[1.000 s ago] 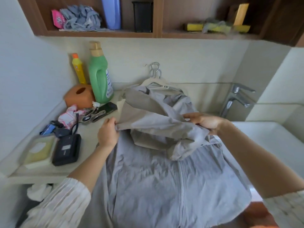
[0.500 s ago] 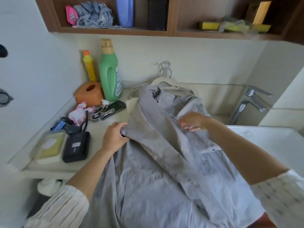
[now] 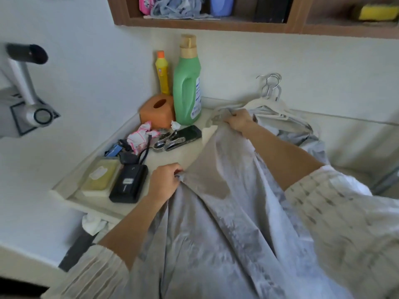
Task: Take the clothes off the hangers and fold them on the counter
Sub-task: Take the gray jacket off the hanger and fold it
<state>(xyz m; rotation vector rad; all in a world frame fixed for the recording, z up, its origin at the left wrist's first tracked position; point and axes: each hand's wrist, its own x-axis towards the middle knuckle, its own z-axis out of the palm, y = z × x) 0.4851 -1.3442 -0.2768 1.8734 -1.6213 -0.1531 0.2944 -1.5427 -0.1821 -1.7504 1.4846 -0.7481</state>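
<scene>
Spreading over the near part of the surface (image 3: pixel 172 156) and hanging over its front edge, a grey shirt (image 3: pixel 226 234) is shown gripped at two points. A fold of cloth at its left side is pinched by the curled fingers of the left hand (image 3: pixel 165 182); the far upper edge is clutched by the right hand (image 3: pixel 239 121), the fingers being closed round bunched fabric just beside the pale hangers (image 3: pixel 272 104). The garment is seen to be thin, wrinkled and light grey, with a beige-toned triangular flap stretched between the two hands. Further grey cloth is draped on the hangers, whose metal hooks (image 3: pixel 272 85) are leaned against the back wall.

At the back left corner a green bottle (image 3: pixel 186 91) and a yellow bottle (image 3: pixel 162 72) are stood upright, touching or nearly so. An orange tissue box (image 3: pixel 157 112) is set in front of them. A shallow lidded box (image 3: pixel 99 178) holding something yellowish is placed beside a black device (image 3: pixel 129 183).
</scene>
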